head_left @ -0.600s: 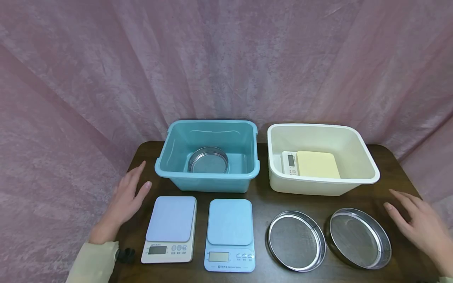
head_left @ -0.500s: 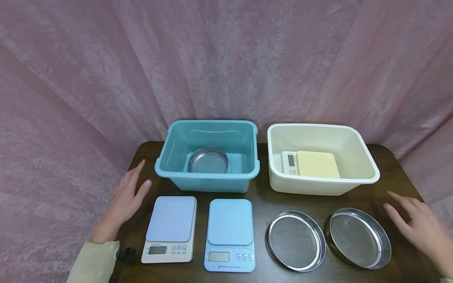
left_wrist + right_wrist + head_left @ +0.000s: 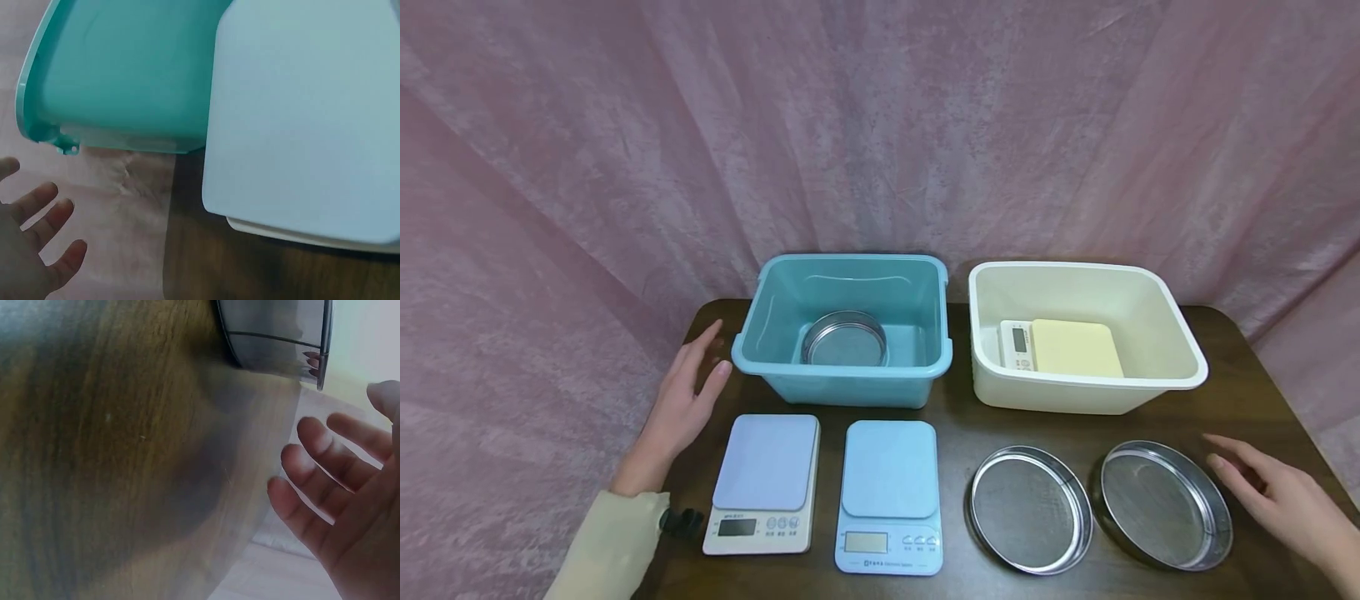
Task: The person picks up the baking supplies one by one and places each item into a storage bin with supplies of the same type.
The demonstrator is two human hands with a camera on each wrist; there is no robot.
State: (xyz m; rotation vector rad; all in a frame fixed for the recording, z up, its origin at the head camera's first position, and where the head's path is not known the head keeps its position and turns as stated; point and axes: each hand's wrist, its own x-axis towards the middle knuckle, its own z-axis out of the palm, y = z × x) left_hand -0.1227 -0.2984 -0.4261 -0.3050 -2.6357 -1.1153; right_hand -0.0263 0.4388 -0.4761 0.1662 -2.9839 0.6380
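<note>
My left hand [image 3: 681, 404], fingers extended and holding nothing, hovers left of the blue basin [image 3: 842, 371] and beyond the white scale [image 3: 762, 483] with its pale lilac platform. In the left wrist view its fingers spread below the basin's rim. My right hand [image 3: 1277, 492] has loosely bent fingers and an empty grasp, just right of a round metal sieve [image 3: 1165, 504]. The right wrist view has that sieve's metal side [image 3: 269, 337] near the fingertips. A second round sieve [image 3: 1028, 510] lies left of it, and a light blue scale [image 3: 889, 496] lies left of that.
A smaller round sieve [image 3: 844, 340] lies inside the blue basin. The cream basin [image 3: 1086, 396] at the back right holds a scale with a yellow platform [image 3: 1075, 348]. All stand on a dark wooden table [image 3: 951, 467] before a pink curtain [image 3: 880, 133].
My left hand has moved forward and slightly right, toward the blue basin. My right hand has come left and a little nearer, closer to the right sieve. The basins, scales and sieves stay in place.
</note>
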